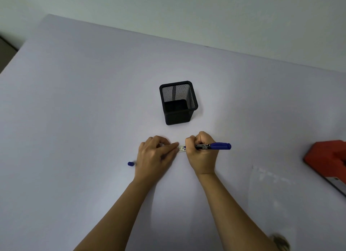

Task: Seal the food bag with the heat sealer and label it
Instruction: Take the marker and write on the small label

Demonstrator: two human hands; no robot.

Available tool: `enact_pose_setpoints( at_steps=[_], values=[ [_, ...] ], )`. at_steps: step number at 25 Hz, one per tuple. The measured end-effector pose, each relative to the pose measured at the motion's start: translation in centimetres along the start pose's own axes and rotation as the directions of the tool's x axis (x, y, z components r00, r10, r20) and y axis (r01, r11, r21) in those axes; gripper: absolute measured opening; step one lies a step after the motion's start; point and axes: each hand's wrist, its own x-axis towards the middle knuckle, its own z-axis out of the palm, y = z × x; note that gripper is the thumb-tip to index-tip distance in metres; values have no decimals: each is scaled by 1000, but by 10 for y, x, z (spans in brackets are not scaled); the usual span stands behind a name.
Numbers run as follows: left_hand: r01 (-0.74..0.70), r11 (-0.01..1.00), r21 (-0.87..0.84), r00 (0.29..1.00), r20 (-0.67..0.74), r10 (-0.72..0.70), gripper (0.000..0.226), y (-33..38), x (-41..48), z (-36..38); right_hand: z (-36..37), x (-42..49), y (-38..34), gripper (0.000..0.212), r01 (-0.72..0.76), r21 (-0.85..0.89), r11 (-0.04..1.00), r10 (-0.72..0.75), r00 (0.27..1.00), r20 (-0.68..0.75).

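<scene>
I see both of my hands low on the pale tabletop [78, 104], meeting over a small white label [181, 149] that lies flat between them. My left hand [155, 154] rests palm down, its fingers [173, 145] stretched to the right and pressing the label's left end; they lie loose and grip nothing. My right hand [201, 150] is curled into a fist around a blue marker [215, 146], fingers closed on its black barrel. The marker lies almost level, its blue rear end sticking out to the right of the fist and its tip pointing left, down at the label just beside the knuckles. Whether the tip actually touches the paper I cannot tell. The label carries small printed lines too fine to read.

A blue cap [131, 164] lies on the tabletop just left of my left wrist. Beyond the hands, near the middle, a black mesh pen cup [178, 103] stands upright. At the right edge sits a red sealer [329, 160], only partly in frame, well apart from my hands. Between it and my right forearm lies a clear bag [269, 177], faint against the surface.
</scene>
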Motion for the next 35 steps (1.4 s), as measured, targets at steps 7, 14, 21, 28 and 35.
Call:
enact_pose_setpoints(
  at_steps=[7, 14, 21, 28, 35],
  values=[
    [4, 1000, 8, 1000, 10, -4, 24, 0, 0, 1, 0, -1, 2, 27, 39, -27, 999, -38, 999, 28],
    [0, 999, 35, 1000, 20, 0, 25, -1, 0, 2, 1, -1, 3, 29, 170, -106, 980, -168, 985, 28],
    [-8, 1000, 25, 1000, 8, 8, 24, -1, 1, 2, 1, -1, 3, 27, 159, -73, 985, -160, 987, 2],
    [-13, 999, 35, 1000, 13, 13, 27, -2, 0, 2, 2, 0, 1, 26, 134, -44, 990, -134, 991, -5],
    [-15, 1000, 15, 1000, -5, 15, 24, -2, 0, 2, 1, 1, 1, 29, 87, -31, 996, -88, 996, -9]
  ],
)
